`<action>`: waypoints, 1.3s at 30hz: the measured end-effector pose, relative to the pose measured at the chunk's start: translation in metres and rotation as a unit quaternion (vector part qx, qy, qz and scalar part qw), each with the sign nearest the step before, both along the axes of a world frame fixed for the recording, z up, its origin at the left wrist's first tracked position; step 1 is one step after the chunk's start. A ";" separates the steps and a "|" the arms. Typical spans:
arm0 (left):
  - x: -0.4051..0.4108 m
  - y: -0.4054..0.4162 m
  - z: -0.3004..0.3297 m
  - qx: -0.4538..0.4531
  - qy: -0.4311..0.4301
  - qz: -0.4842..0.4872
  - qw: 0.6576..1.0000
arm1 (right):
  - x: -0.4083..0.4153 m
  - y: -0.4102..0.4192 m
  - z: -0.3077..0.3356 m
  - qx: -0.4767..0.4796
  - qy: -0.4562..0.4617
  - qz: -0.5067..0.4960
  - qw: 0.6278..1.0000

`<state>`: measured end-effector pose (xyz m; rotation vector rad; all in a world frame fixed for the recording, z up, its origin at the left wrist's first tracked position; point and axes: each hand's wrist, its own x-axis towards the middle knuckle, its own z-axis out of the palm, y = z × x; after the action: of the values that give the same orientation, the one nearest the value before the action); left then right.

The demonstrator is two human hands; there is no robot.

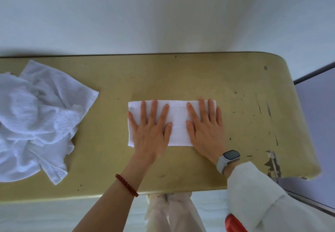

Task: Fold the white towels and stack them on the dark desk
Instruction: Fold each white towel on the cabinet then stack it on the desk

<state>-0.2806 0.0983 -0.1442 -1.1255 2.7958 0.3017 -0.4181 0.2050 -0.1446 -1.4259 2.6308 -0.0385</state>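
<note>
A single wide-angle head camera looks steeply down and forward from above a desk (199, 72), close enough that both forearms enter from the bottom edge. The left hand (151, 132) and right hand (206, 132) sit near the centre of the view, flat on a folded towel (178, 121). Beyond the fingertips the view runs to a pale wall (163, 14); far left of the left hand a pile of towels (36, 115) is cut by the frame edge. Lens distortion bends the desk's edges. No second view is given.
</note>
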 end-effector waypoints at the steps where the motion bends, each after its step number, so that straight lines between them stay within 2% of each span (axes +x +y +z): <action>1: 0.000 0.000 0.000 -0.004 -0.004 0.001 1.000 | -0.002 0.002 -0.001 -0.001 -0.004 0.005 1.000; 7: -0.002 -0.002 0.003 0.006 -0.018 -0.004 1.000 | -0.005 0.003 0.001 -0.014 -0.023 0.009 1.000; 10: 0.005 -0.001 0.013 -0.001 0.048 -0.002 0.999 | -0.006 0.009 0.006 -0.070 -0.018 0.023 0.997; 12: 0.018 0.005 0.018 -0.051 0.119 0.001 0.992 | -0.003 0.016 0.010 -0.130 -0.002 0.057 0.990; 14: 0.034 0.013 0.023 -0.089 0.147 -0.016 0.985 | 0.005 0.021 0.015 -0.161 -0.009 0.083 0.983; 20: 0.064 0.003 0.031 -0.081 0.047 -0.023 0.995 | 0.032 0.033 0.034 -0.121 -0.042 0.128 0.983; 24: 0.060 -0.031 0.034 -0.062 -0.002 0.010 0.998 | 0.060 0.028 0.048 -0.092 -0.159 0.180 0.966; 27: 0.057 -0.045 0.032 -0.045 0.011 -0.002 0.999 | 0.068 0.008 0.057 -0.071 -0.237 0.154 0.957; 32: 0.066 -0.054 0.031 -0.065 0.083 0.026 0.994 | 0.056 -0.048 0.056 -0.140 -0.216 0.040 0.965; 36: 0.074 -0.067 0.023 -0.063 0.030 0.014 0.997 | 0.035 -0.102 0.045 -0.135 -0.182 -0.002 0.974; 39: 0.079 -0.071 0.014 -0.054 -0.011 -0.007 0.998 | 0.027 -0.127 0.035 -0.077 -0.158 0.020 0.984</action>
<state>-0.2017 0.0274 -0.1301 -1.1238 2.8296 0.1381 -0.3913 0.0780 -0.1100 -1.3844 2.3810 -0.4348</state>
